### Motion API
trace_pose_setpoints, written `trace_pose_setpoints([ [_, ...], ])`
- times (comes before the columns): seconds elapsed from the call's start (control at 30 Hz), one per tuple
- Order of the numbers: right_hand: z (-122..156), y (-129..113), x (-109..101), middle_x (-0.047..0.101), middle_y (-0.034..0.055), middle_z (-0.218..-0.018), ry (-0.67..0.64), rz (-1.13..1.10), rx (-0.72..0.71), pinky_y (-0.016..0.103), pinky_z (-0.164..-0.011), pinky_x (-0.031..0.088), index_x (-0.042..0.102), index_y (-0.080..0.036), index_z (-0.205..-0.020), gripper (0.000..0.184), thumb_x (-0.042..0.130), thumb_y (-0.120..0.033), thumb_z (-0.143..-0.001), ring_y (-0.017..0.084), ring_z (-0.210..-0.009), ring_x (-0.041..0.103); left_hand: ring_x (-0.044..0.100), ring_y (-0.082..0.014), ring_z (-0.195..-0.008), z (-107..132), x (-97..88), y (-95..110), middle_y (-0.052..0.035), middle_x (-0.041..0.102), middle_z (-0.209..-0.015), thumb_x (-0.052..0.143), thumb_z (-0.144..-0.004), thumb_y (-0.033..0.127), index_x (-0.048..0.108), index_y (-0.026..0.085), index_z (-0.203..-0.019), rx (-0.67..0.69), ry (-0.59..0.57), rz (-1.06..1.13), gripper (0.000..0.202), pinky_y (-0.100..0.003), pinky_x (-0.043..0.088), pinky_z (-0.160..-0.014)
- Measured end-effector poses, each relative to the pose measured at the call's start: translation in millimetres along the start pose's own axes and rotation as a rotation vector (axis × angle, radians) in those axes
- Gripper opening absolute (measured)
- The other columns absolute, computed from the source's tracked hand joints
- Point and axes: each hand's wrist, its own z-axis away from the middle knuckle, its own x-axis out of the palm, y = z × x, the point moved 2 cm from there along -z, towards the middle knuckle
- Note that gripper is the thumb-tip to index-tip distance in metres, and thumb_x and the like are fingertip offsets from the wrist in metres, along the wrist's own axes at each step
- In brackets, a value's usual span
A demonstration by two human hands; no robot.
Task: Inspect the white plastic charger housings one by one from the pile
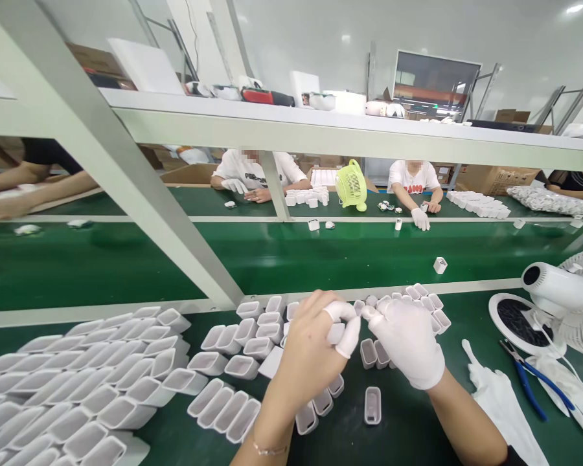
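- Above the green desk [350,443], the left hand [315,336] and the right hand [408,340] are brought close together; their fingertips are almost met, and whether anything small is pinched there cannot be told.
- On the left hand, thumb and forefinger are sheathed in white finger covers [348,338] and curved into a loop; white is seen through the gap, but whether it is held or lies beyond cannot be told.
- On the right hand, a white glove is worn; its fingers are bunched toward the left fingertips, and its grasp is hidden.
- Behind and left of the left hand, a loose group of open white cases [260,327] is spread; farther left, a large block of cases [78,382] is packed closely.
- Just below the right hand, a short row of cases [368,353] is partly covered; nearer the desk's front edge, a single case [372,406] is set apart between the forearms.
- Right of the right forearm, a spare glove [500,408] and blue-handled pliers [529,382] are laid.
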Motion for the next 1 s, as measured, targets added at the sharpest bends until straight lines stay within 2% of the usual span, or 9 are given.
trace_pose_setpoints([
  [0.07,1,1,1,0.063,0.0017,-0.063,0.004,-0.022,0.010,0.034,-0.054,0.011,0.065,-0.021,-0.079,0.021,0.047,-0.020,-0.091,0.018,-0.057,0.057,0.054,-0.0174,-0.070,4,0.3,7,-0.0005,0.061,-0.071,0.054,-0.088,0.018,0.056,0.018,-0.069,0.031,-0.033,-0.051,0.019,-0.032,0.041,-0.067],
  [0.2,1,3,3,0.064,0.0017,-0.064,-0.002,-0.059,0.057,0.033,-0.055,0.010,0.066,-0.021,-0.082,0.021,0.048,-0.025,-0.091,0.017,-0.054,0.054,0.057,-0.0209,-0.072,13,18.8,21,-0.0026,0.067,-0.078,0.065,-0.083,0.021,0.059,0.018,-0.072,0.017,-0.106,-0.170,0.013,-0.035,0.040,-0.069],
  [0.33,-1,6,1,0.060,0.0049,-0.056,-0.009,-0.075,0.203,0.034,-0.056,0.014,0.059,-0.018,-0.060,0.044,0.041,-0.034,-0.097,0.019,-0.055,0.052,0.055,-0.0186,-0.070,16,32.0,30,-0.0018,0.065,-0.075,0.052,-0.088,0.010,0.058,0.017,-0.073,0.030,-0.040,-0.116,0.018,-0.033,0.039,-0.067],
  [0.47,-2,6,-3,0.061,0.0039,-0.059,0.006,-0.111,0.257,0.033,-0.057,0.020,0.059,-0.020,-0.061,0.043,0.043,-0.036,-0.098,0.019,-0.061,0.052,0.051,-0.0163,-0.067,15,32.8,35,-0.0021,0.063,-0.071,0.047,-0.088,0.008,0.056,0.016,-0.070,0.087,-0.018,-0.035,0.022,-0.032,0.039,-0.068],
  [0.6,3,10,-7,0.052,-0.0008,-0.051,0.075,-0.403,0.365,0.030,-0.056,0.028,0.051,-0.021,-0.054,0.047,0.044,-0.039,-0.097,0.014,-0.052,0.047,0.050,-0.0145,-0.065,18,34.9,45,-0.0015,0.061,-0.068,0.047,-0.085,0.006,0.054,0.017,-0.067,0.178,-0.021,0.080,0.022,-0.031,0.038,-0.065],
  [0.73,7,14,-8,0.060,-0.0003,-0.062,0.097,-0.665,0.359,0.027,-0.056,0.039,0.060,-0.021,-0.067,0.037,0.042,-0.032,-0.097,0.014,-0.056,0.054,0.049,-0.0143,-0.064,19,34.7,54,-0.0024,0.061,-0.068,0.046,-0.086,0.009,0.055,0.017,-0.069,0.203,-0.035,0.202,0.021,-0.031,0.038,-0.062],
  [0.87,9,16,-7,0.067,0.0027,-0.076,0.258,-1.099,0.392,0.027,-0.063,0.050,0.062,-0.020,-0.074,0.033,0.045,-0.037,-0.097,0.015,-0.069,0.064,0.054,-0.0128,-0.064,14,27.7,44,-0.0007,0.062,-0.069,0.050,-0.088,0.012,0.056,0.018,-0.069,0.084,-0.096,0.444,0.021,-0.029,0.043,-0.063],
  [0.93,11,16,-7,0.069,0.0051,-0.089,0.352,-1.231,0.391,0.028,-0.065,0.053,0.064,-0.020,-0.085,0.029,0.049,-0.043,-0.094,0.016,-0.074,0.065,0.055,-0.0130,-0.065,10,23.2,33,-0.0012,0.060,-0.071,0.050,-0.087,0.013,0.058,0.019,-0.073,-0.052,-0.003,0.533,0.018,-0.027,0.045,-0.062],
  [1.0,13,15,-6,0.068,0.0088,-0.105,0.362,-1.218,0.392,0.031,-0.067,0.055,0.063,-0.019,-0.104,0.034,0.053,-0.049,-0.090,0.018,-0.079,0.066,0.055,-0.0142,-0.067,7,21.6,24,-0.0028,0.060,-0.078,0.052,-0.085,0.016,0.062,0.020,-0.083,-0.154,0.044,0.590,0.011,-0.027,0.048,-0.062],
])
